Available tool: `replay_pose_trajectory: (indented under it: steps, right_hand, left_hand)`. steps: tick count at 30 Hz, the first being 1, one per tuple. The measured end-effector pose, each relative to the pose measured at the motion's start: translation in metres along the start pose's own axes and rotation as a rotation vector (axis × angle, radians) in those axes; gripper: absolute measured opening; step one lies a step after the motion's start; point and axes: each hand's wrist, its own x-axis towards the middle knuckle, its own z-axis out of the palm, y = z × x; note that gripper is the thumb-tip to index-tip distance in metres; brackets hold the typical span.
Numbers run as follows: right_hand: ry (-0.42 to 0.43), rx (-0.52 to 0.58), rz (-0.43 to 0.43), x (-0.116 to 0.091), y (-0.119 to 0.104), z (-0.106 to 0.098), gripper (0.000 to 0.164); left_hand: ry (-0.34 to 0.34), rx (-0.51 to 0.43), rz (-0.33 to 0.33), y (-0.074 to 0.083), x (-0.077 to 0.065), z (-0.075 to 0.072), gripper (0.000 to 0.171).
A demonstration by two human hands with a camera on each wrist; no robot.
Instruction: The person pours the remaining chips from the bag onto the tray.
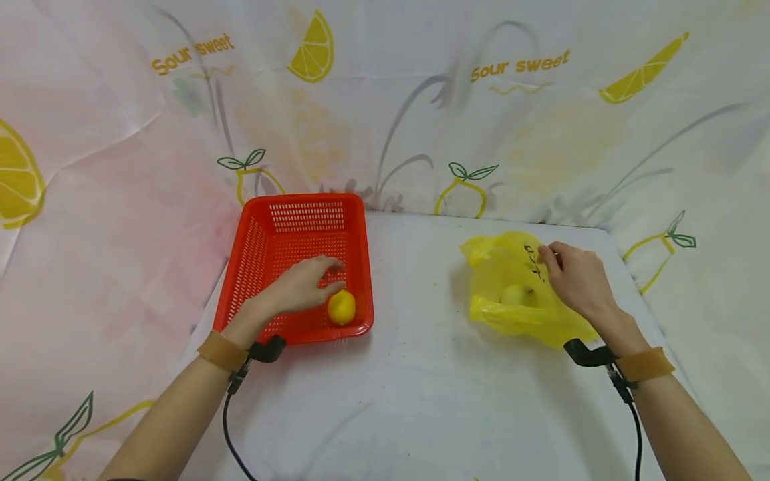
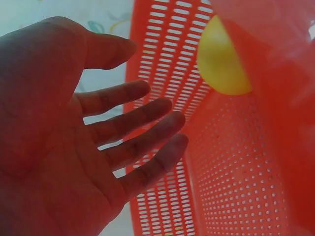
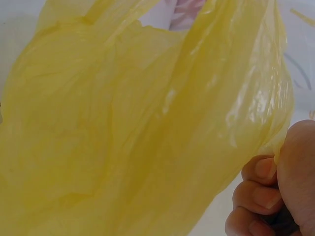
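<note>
A red perforated plastic basket (image 1: pixel 368 280) stands left of centre, with a yellow lemon (image 1: pixel 341 308) in its near right corner. Over the basket hovers my left hand (image 1: pixel 303 284), fingers spread and holding nothing; the thumb is close to the lemon in the head view. In the left wrist view the palm and loosely bent fingers are apart from the lemon (image 2: pixel 221 61). My right hand (image 1: pixel 577 277) pinches the edge of a yellow plastic bag (image 1: pixel 529 321) between thumb and fingers. Inside the bag a pale round fruit (image 1: pixel 514 294) shows, its kind blurred by the plastic.
Both things stand on a white-covered table (image 1: pixel 409 387), the basket at left and the bag at right. A cloth backdrop (image 1: pixel 385 100) printed with lemons and words rises behind. Black cables (image 1: pixel 227 427) run from the wrist cameras.
</note>
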Motion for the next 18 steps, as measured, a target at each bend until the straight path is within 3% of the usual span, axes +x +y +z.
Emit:
replay_pose_trajectory:
  steps: [6,13,18]
  right_hand:
    - [-0.014,0.016,0.002,-0.001,0.001,0.001,0.033]
    - [-0.02,0.004,0.006,-0.001,0.001,0.001,0.032]
    - [-0.014,0.004,0.005,-0.001,0.0,0.0,0.033]
  left_hand:
    - [-0.123,0.038,-0.025,0.0,0.008,0.005,0.052]
    - [-0.213,0.088,-0.035,0.002,0.017,0.007,0.057]
    - [-0.335,0.093,-0.03,0.003,0.022,0.012,0.053]
